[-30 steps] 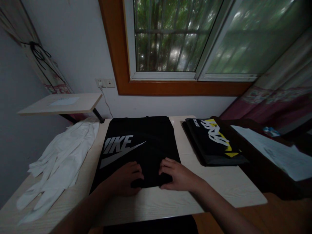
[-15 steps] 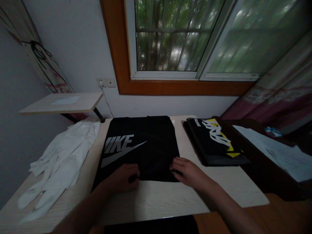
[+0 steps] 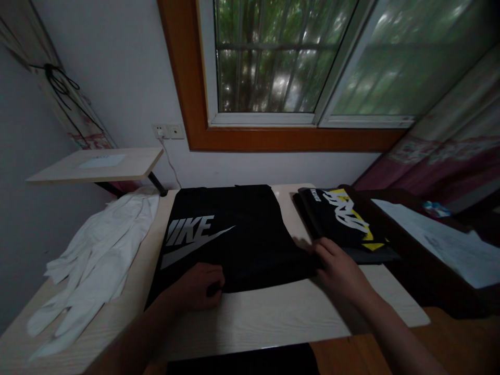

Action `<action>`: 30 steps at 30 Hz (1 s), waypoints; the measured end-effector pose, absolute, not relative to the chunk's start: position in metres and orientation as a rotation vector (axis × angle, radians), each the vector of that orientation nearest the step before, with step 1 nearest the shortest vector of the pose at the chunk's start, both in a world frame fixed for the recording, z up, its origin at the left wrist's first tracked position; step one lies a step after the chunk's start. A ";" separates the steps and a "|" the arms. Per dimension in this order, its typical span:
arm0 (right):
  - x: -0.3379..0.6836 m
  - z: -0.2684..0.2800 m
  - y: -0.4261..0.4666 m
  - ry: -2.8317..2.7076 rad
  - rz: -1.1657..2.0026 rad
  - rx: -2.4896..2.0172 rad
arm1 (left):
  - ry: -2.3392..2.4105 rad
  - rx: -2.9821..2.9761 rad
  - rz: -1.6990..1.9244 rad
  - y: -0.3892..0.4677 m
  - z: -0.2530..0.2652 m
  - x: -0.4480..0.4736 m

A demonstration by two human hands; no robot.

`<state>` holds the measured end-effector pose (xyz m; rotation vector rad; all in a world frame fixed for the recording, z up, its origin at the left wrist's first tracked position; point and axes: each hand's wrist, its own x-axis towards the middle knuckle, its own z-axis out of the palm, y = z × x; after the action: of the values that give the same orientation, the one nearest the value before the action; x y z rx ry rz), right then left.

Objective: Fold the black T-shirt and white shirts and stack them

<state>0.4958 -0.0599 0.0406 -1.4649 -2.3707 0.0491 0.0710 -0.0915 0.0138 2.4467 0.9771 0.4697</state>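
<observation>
Spread on the table before me is a black T-shirt (image 3: 250, 229) with a grey NIKE print on its left part. My left hand (image 3: 205, 284) pinches its near edge just below the print, thumb and fingers closed. Farther right, my right hand (image 3: 338, 265) grips a corner of the same cloth, which stretches out toward the right between both hands. The fingertips of that hand are partly hidden. Close beyond my right hand lies a folded black garment (image 3: 324, 219) with a white and yellow print, on top of a dark pile.
White cloth gloves or garments (image 3: 97, 255) lie loosely on the table's left side. Above them stands a small raised shelf (image 3: 94, 164) with a paper on it. A dark surface on the right bears a pale sheet (image 3: 433, 237). The table (image 3: 265, 317) ends near my body.
My right hand has moved to the right, pulling the T-shirt's near right corner out toward the folded pile. My left hand stays in about the same place on the near edge.
</observation>
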 end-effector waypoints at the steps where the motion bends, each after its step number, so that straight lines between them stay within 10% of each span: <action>1: 0.498 0.043 -0.061 -2.380 0.065 -1.443 | 0.966 2.447 0.462 -0.092 0.015 0.072; 20: 0.485 0.061 -0.066 -2.563 0.784 -1.268 | 0.913 2.322 0.350 -0.087 0.032 0.063; 30: 0.445 0.040 -0.023 -2.395 0.271 -1.306 | 1.526 2.542 0.603 -0.060 0.017 0.022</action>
<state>0.4452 -0.0228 0.0400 -1.3064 -2.3947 0.2710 0.0218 -0.0596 0.0174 2.5424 1.5260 0.6031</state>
